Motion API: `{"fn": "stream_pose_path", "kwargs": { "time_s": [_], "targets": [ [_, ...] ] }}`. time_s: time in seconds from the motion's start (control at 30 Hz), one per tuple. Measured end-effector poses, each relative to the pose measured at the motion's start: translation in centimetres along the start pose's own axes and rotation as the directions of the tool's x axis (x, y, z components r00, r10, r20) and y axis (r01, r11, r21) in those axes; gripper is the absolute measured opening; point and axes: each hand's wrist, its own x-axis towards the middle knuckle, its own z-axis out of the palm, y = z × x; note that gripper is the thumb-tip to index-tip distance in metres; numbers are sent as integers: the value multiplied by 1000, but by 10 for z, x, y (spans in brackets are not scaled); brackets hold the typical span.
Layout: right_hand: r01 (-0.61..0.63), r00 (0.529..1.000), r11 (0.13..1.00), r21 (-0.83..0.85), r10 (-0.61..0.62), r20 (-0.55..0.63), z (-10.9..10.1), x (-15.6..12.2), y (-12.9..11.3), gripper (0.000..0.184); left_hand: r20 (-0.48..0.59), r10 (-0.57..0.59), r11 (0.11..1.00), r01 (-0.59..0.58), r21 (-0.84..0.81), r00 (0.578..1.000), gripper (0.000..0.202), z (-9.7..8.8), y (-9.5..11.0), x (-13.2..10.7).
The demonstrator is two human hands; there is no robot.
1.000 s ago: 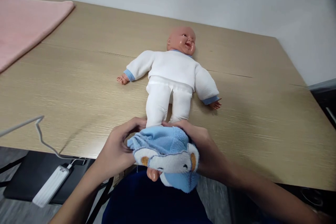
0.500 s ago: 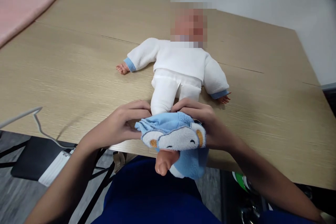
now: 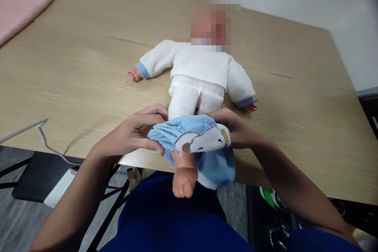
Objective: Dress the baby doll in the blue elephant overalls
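A baby doll (image 3: 201, 63) in a white top with blue cuffs lies on its back, its legs toward me. Bunched around one lower leg are light blue doll pants (image 3: 184, 128) with a white animal-face patch. The doll's bare foot (image 3: 184, 181) sticks out of the leg opening, past the table's front edge. My left hand (image 3: 141, 132) grips the gathered left side of the pants, thumb in front and fingers behind. On the other side my right hand (image 3: 233, 128) closes on the pants by the patch, its fingertips partly hidden. The other pant leg hangs down; the doll's second foot is hidden.
The wooden table (image 3: 73, 71) extends to a pale wall. Pink cloth (image 3: 29, 0) covers its far left corner. A white wire-like stand or cable (image 3: 41, 126) lies at the left edge. Below are a black chair seat (image 3: 32, 179) and a green-and-white container (image 3: 268, 197).
Both hands have drawn the pants slightly up the leg toward the doll's body. More of the bare foot and ankle now shows below the opening.
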Motion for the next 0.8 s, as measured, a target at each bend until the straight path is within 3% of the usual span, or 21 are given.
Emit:
{"fn": "stream_pose_path", "kwargs": {
  "time_s": [0.13,0.27,0.37,0.47,0.6,0.67,0.8],
  "targets": [
    [38,998,999,-1,-38,55,-2,-3,2,32,-60,-3,995,-3,-104,998,32,0,-6,-6],
    [68,997,996,53,-66,-46,4,0,6,32,-122,17,968,-47,-246,992,23,7,-13,-13],
    [-6,986,999,36,12,-164,10,2,9,32,-195,-93,964,39,-263,976,18,13,-14,-15],
    [-151,946,988,35,155,-283,13,4,7,45,-222,-226,939,151,-310,948,21,17,-11,-12],
    [-263,872,956,126,292,-393,14,4,-4,55,-226,-288,944,236,-230,931,26,19,-5,-5],
    [-238,888,967,95,257,-382,13,1,-10,52,-249,-296,951,262,-162,922,30,18,-3,-2],
    [-275,932,953,-127,231,-280,5,-12,-24,39,-329,-290,956,284,-69,899,37,15,-5,-1]
  ]
}}
